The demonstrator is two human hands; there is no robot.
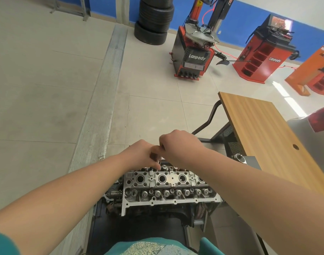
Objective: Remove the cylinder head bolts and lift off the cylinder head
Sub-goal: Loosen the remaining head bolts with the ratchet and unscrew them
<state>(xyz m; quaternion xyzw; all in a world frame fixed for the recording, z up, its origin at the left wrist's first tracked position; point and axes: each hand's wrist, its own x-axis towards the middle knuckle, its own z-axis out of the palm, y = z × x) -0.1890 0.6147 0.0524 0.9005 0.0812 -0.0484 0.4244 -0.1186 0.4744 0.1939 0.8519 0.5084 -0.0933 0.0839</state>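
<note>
The grey aluminium cylinder head (168, 188) sits on the engine stand below both hands. The left hand (141, 153) and right hand (177, 146) meet above its far edge, fingers curled; whether they pinch anything cannot be told. A wooden worktop (258, 126) stands to the right.

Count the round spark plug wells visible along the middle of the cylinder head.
4: three fully visible in a row, a fourth partly hidden by the right forearm. No more visible.
</note>
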